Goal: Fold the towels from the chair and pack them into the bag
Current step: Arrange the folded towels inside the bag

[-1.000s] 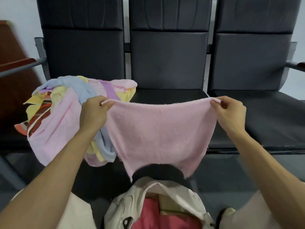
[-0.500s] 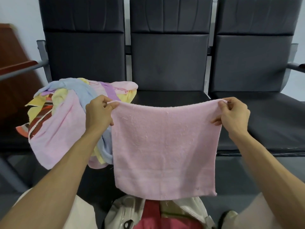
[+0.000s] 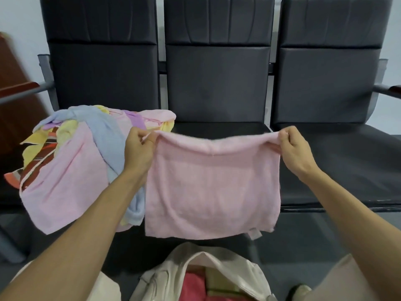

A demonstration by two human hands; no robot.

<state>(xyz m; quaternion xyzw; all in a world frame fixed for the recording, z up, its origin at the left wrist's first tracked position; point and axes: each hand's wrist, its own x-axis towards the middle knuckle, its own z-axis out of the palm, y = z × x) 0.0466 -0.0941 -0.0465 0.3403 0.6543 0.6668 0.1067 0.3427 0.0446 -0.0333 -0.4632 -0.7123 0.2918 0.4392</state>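
Left hand (image 3: 138, 148): fingers curled, thumb and forefinger pinching the upper left corner of the pink towel (image 3: 212, 187). Right hand (image 3: 295, 148): fingers likewise curled, gripping the upper right corner, with a bunch of cloth gathered under the thumb. Both hands are clenched on fabric, neither released.

Pink towel: soft terry cloth with a fine nap, roughly square, held in the air by its top edge and hanging flat in front of the middle seat (image 3: 217, 129). The top edge sags slightly between the hands and looks rolled or doubled over; motion blur there prevents a firm finding. A small white label (image 3: 254, 233) hangs at the lower right corner.

Pile of towels (image 3: 65, 170): unfolded, heaped on the left seat, just beside the left hand. It contains pink, pale blue, yellow, lilac and red-striped cloths, crumpled and spilling over the seat's front edge.

Bag (image 3: 227, 266): cream, smooth material, directly below the hanging towel, mouth open. Red cloth (image 3: 193, 285) and a pale yellowish one lie inside.

Seats: three in a row, black, padded, leather-like.
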